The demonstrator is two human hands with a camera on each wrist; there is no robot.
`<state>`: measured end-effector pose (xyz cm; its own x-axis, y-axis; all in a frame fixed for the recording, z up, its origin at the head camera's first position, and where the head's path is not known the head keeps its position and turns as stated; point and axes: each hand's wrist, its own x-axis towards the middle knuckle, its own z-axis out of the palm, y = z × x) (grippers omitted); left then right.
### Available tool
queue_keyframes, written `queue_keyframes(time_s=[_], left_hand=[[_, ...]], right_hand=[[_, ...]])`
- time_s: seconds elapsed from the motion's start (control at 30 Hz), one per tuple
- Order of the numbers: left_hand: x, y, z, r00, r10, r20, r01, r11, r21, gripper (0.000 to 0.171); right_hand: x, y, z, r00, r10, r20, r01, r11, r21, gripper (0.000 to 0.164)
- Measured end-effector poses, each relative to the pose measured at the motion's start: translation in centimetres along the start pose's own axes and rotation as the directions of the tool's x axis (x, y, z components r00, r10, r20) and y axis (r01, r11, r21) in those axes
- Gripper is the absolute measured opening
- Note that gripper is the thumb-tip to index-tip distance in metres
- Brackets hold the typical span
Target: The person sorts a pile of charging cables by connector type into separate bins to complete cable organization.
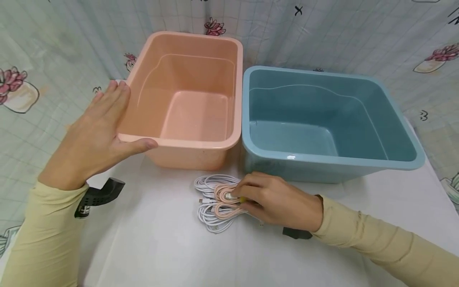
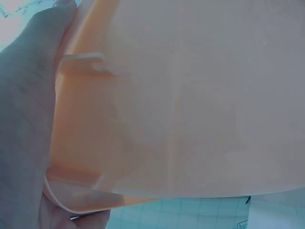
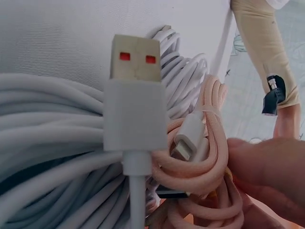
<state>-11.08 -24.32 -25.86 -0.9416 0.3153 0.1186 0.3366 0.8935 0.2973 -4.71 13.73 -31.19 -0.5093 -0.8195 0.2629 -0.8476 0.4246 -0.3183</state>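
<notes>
My left hand (image 1: 97, 135) rests against the front left corner of the peach plastic basin (image 1: 183, 144), fingers straight along its left side and thumb over the front rim. In the left wrist view the basin's outer wall (image 2: 200, 105) fills most of the picture. With its fingertips my right hand (image 1: 274, 199) pinches a coiled peach USB cable (image 1: 224, 193) on the table. In the right wrist view the thumb presses this coil (image 3: 217, 138), and a white connector (image 3: 190, 133) is tucked in it. Coiled white USB cables (image 1: 211, 221) lie around and under it.
A blue plastic basin (image 1: 333, 160) stands right of the peach one, just behind my right hand. Both are hollow, with bare floors showing. A white cloth (image 1: 172, 255) covers the table, and a patterned curtain (image 1: 272, 36) hangs behind. Black wrist mounts (image 1: 102, 193) sit on both arms.
</notes>
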Motion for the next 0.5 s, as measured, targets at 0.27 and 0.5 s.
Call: queue_keyframes(time_s=[0.27,0.5], left_hand=[[-0.1,-0.1,0.0,1.0,0.0,-0.002,0.0,1.0,-0.015,0.115],[-0.1,0.0,0.0,1.0,-0.002,-0.005,0.002,1.0,-0.018,0.115]], right_hand=[[0.6,0.2,-0.1,1.0,0.001,0.012,-0.001,1.0,-0.002,0.027],[1.2,-0.1,-0.7,0.997,0.029,0.069,-0.029,1.0,-0.01,0.025]])
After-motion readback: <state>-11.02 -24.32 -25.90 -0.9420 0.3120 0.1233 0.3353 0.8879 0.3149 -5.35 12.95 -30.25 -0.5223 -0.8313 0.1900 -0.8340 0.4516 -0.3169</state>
